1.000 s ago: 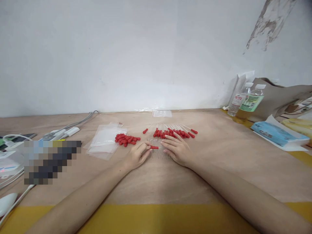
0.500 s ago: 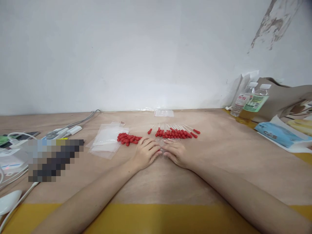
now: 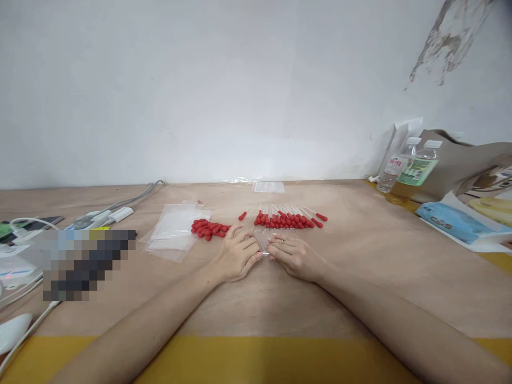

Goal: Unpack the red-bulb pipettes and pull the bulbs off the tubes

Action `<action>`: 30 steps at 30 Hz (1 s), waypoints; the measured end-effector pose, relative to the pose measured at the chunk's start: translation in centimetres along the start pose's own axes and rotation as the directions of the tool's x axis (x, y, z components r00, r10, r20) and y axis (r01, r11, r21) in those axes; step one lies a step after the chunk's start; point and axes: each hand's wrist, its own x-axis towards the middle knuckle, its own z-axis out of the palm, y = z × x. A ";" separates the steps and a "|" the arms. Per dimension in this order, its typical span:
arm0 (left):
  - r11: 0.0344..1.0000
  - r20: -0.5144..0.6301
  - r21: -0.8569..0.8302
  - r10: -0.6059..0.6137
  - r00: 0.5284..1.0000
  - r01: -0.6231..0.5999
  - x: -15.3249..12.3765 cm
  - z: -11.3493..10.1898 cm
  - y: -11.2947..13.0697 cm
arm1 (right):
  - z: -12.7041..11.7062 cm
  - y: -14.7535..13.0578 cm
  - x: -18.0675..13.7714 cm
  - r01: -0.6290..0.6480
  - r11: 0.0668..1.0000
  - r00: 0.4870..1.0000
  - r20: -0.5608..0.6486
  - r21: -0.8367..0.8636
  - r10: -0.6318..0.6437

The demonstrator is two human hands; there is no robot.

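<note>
My left hand (image 3: 236, 257) and my right hand (image 3: 295, 257) rest on the brown table (image 3: 360, 266), fingertips almost meeting. Both have their fingers pressed together on a small bunch of clear tubes (image 3: 264, 241) lying between them. A ring shows on my right hand. Just beyond the hands lies a row of finished droppers with red bulbs (image 3: 290, 218). One more red-tipped dropper (image 3: 242, 215) lies apart to its left. A heap of loose red bulbs (image 3: 208, 228) sits left of my left hand.
Clear plastic bags (image 3: 172, 233) lie left of the bulbs, another small bag (image 3: 268, 186) by the wall. Cables and a power strip (image 3: 108, 216) crowd the left edge. Two bottles (image 3: 408, 168), a blue packet (image 3: 452, 221) and brown paper stand at the right.
My left hand set down the red-bulbed dropper it was pinching and closed in beside the right. Both hands then drew slightly nearer to me, gathered on the clear tubes.
</note>
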 end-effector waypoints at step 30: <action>0.793 -0.036 0.196 -0.583 0.812 0.578 -2.1 -0.6 -7.8 | 0.1 0.9 -0.3 -0.505 0.833 0.857 -0.016 -0.226 0.515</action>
